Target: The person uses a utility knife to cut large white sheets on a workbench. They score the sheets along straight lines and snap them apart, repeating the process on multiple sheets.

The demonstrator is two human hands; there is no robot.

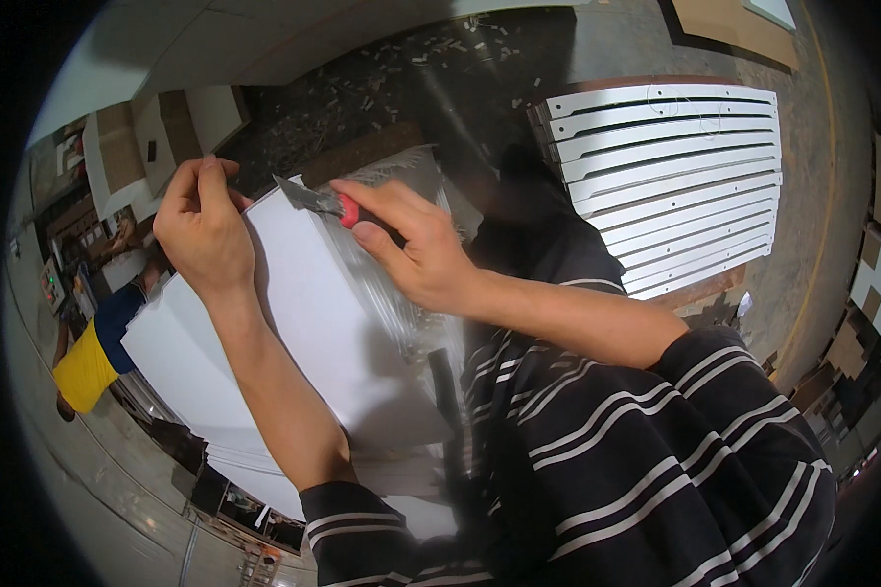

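Observation:
My right hand (406,245) grips a utility knife with a red handle (347,210). Its grey blade (299,193) rests at the top corner of a white panel (333,333). Clear plastic wrap (392,293) covers the panel's right side. My left hand (204,227) pinches the panel's upper left edge, fingers closed on it. More white panels (181,362) lie stacked beneath and to the left.
A stack of white slatted boards (675,176) lies on a pallet to the right. Small scraps litter the dark floor (401,68) beyond. A person in a yellow shirt (83,367) stands at the far left. Cardboard sheets (729,24) lie at the top right.

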